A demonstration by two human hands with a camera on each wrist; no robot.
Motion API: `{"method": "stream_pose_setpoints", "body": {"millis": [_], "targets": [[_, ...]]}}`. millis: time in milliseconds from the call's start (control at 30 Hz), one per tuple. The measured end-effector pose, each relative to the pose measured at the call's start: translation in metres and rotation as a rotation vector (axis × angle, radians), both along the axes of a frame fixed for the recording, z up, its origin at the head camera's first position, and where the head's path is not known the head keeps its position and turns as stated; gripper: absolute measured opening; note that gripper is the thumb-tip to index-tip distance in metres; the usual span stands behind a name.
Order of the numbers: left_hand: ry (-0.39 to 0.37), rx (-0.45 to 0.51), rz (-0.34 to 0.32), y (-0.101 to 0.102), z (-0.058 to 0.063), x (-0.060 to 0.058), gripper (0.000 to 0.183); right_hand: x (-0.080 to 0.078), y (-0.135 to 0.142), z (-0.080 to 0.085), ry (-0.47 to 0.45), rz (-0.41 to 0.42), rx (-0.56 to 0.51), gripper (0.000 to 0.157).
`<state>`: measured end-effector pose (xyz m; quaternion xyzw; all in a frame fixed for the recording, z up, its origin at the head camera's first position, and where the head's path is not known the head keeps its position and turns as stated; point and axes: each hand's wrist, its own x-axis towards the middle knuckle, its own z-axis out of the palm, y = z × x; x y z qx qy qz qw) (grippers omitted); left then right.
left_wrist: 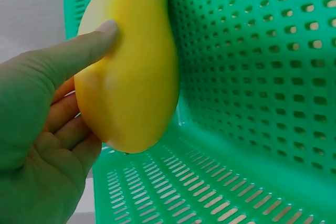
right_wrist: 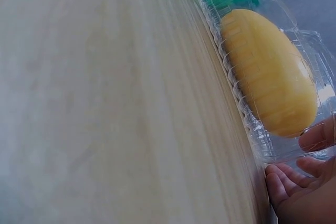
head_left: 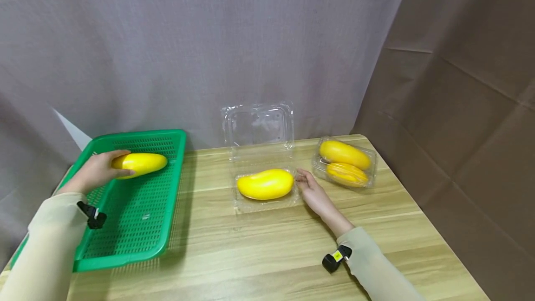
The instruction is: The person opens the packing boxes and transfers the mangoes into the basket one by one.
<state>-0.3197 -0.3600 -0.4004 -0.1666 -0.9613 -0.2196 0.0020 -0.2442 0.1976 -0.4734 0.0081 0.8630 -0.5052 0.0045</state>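
My left hand (head_left: 98,168) grips a yellow mango (head_left: 144,164) inside the green basket (head_left: 179,189). In the left wrist view, the thumb lies across the mango (left_wrist: 134,66) and the other fingers are partly hidden behind it. A second mango (head_left: 265,184) lies in the base of a clear plastic clamshell box (head_left: 259,206), whose lid (head_left: 259,124) stands raised at the back. My right hand (head_left: 313,192) is at the right edge of this box, fingers loosely bent. One finger (right_wrist: 319,135) overlaps the box close to the mango (right_wrist: 270,74) in the right wrist view.
Right of the raised-lid box, a closed clear box (head_left: 373,168) holds two mangoes (head_left: 344,153), one behind the other. All stand on a wood-grain table (head_left: 234,259). A grey cloth (head_left: 200,50) hangs behind, and a brown cloth (head_left: 468,106) hangs along the right side.
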Motion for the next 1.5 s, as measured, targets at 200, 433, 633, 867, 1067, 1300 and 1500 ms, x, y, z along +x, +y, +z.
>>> {"method": "stream_pose_setpoints", "body": {"millis": [200,433,633,867,1067,1300,1500], "targets": [[-0.032,0.008,0.02,-0.007,-0.005,0.002,0.072,0.0,-0.001,0.0,-0.005,0.006,-0.002,0.05],[0.007,0.006,0.031,-0.011,-0.008,0.003,0.066,0.0,-0.001,0.001,-0.003,0.012,-0.01,0.051],[0.037,-0.024,0.033,-0.011,-0.009,0.004,0.063,0.0,-0.001,0.0,-0.008,0.013,-0.012,0.051],[0.004,-0.04,0.05,-0.008,-0.005,0.009,0.062,0.001,0.001,-0.003,-0.018,0.006,-0.019,0.051],[0.057,-0.052,0.023,-0.004,-0.001,0.009,0.052,0.0,0.004,-0.003,-0.008,-0.005,-0.013,0.051],[0.135,-0.078,0.005,0.001,-0.006,0.008,0.046,-0.001,0.004,-0.002,0.006,0.002,-0.009,0.05],[0.22,-0.139,0.01,0.004,-0.015,0.008,0.046,-0.001,0.004,-0.001,0.001,0.008,-0.013,0.051]]}}
